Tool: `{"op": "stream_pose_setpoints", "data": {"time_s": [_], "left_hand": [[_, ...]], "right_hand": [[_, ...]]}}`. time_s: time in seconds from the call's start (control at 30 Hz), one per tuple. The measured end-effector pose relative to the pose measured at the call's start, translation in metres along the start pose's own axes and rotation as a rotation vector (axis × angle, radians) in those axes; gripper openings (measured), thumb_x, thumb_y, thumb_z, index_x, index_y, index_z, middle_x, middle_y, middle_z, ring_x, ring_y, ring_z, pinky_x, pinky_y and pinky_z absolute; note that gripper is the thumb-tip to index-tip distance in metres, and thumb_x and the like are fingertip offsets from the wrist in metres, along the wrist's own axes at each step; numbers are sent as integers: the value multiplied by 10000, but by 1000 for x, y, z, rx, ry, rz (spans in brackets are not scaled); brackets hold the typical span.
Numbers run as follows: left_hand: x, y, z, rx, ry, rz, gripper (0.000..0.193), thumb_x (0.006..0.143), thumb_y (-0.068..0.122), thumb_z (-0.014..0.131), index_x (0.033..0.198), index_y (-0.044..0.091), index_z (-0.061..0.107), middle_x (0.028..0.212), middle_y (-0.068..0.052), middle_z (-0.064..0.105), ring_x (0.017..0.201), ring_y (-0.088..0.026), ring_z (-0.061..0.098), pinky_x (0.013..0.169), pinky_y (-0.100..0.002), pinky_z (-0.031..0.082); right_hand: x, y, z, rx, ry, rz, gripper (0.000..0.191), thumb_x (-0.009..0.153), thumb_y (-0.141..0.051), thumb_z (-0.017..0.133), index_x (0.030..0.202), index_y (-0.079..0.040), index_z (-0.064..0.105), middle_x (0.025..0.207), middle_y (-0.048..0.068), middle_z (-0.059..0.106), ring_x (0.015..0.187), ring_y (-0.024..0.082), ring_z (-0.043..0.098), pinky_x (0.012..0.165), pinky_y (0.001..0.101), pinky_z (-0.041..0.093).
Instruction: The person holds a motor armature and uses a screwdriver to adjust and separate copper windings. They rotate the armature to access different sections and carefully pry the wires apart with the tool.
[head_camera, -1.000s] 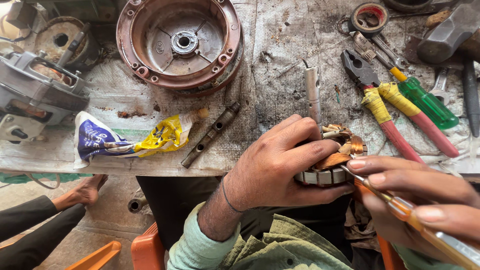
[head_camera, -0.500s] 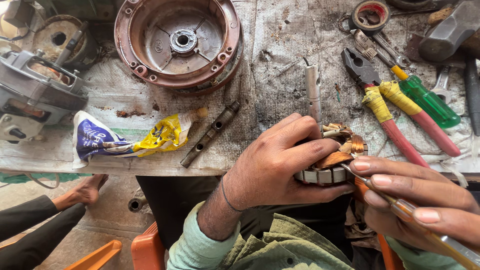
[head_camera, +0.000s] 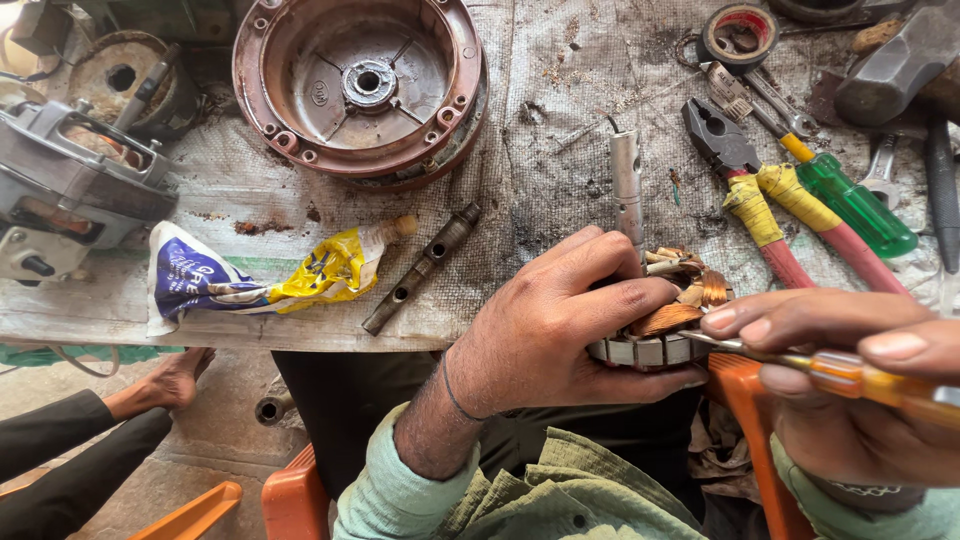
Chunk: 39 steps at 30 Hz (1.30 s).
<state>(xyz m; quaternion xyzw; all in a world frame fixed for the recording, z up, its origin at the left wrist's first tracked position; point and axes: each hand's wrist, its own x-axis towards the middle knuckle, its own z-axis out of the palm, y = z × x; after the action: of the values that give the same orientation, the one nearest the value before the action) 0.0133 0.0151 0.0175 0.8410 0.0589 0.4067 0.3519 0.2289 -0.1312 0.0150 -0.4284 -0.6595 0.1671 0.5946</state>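
My left hand (head_camera: 560, 325) wraps over a small round motor stator (head_camera: 665, 335) with copper windings, holding it at the near edge of the workbench. My right hand (head_camera: 850, 385) grips a screwdriver with an orange-yellow handle (head_camera: 870, 378); its metal tip points left into the copper coils just under my left fingers. A grey metal rod (head_camera: 627, 190) stands up behind the stator. Most of the stator is hidden beneath my left fingers.
On the bench lie a large rusty round motor cover (head_camera: 360, 90), a grey motor housing (head_camera: 70, 190), a crumpled blue-yellow packet (head_camera: 260, 280), a dark metal bar (head_camera: 420, 268), pliers with taped handles (head_camera: 760, 190), a green-handled screwdriver (head_camera: 850, 205) and a hammer (head_camera: 900, 60). Another person's bare foot (head_camera: 165, 380) rests lower left.
The right hand and screwdriver have shifted slightly; the left hand keeps its hold on the stator. Nothing else has moved.
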Motion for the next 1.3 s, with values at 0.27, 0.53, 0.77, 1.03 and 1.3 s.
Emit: {"op": "stream_pose_setpoints", "data": {"time_s": [0.27, 0.53, 0.77, 1.03, 1.3], "left_hand": [[0, -2, 1, -15, 2, 6, 476, 838, 321, 923, 1151, 63, 674, 993, -67, 575, 924, -232, 617, 809, -333, 535], [1, -1, 2, 3, 8, -13, 461, 843, 318, 919, 1138, 68, 667, 981, -65, 569, 926, -231, 623, 813, -335, 541], [-1, 0, 2, -19, 15, -12, 444, 863, 308, 914, 1144, 76, 660, 987, -56, 570, 924, -222, 623, 813, -326, 541], [1, -2, 2, 7, 20, -3, 448, 854, 315, 916, 1141, 74, 670, 986, -57, 572, 922, -222, 620, 810, -328, 540], [1, -1, 2, 1, 16, -21, 486, 853, 333, 923, 1186, 77, 679, 980, -58, 572, 914, -220, 622, 804, -323, 548]], "right_hand": [[16, -2, -2, -191, -150, -77, 256, 933, -11, 643, 1140, -114, 536, 1041, 115, 643, 950, 309, 762, 870, 437, 648], [25, 0, 3, -244, -193, -166, 217, 906, -36, 715, 1074, -129, 614, 1133, 84, 696, 1066, 299, 760, 1046, 556, 616], [11, 6, -19, -256, -345, -119, 297, 888, -142, 741, 1169, -95, 659, 1189, 156, 684, 1159, 343, 715, 1107, 553, 561], [-1, 9, -2, -152, -122, 30, 234, 949, -98, 684, 1165, -51, 606, 1203, 144, 696, 1137, 331, 733, 1099, 517, 578], [-3, 4, -7, -81, -38, -25, 272, 1092, -88, 584, 1352, -160, 548, 1147, 84, 633, 1043, 332, 756, 1070, 567, 588]]}}
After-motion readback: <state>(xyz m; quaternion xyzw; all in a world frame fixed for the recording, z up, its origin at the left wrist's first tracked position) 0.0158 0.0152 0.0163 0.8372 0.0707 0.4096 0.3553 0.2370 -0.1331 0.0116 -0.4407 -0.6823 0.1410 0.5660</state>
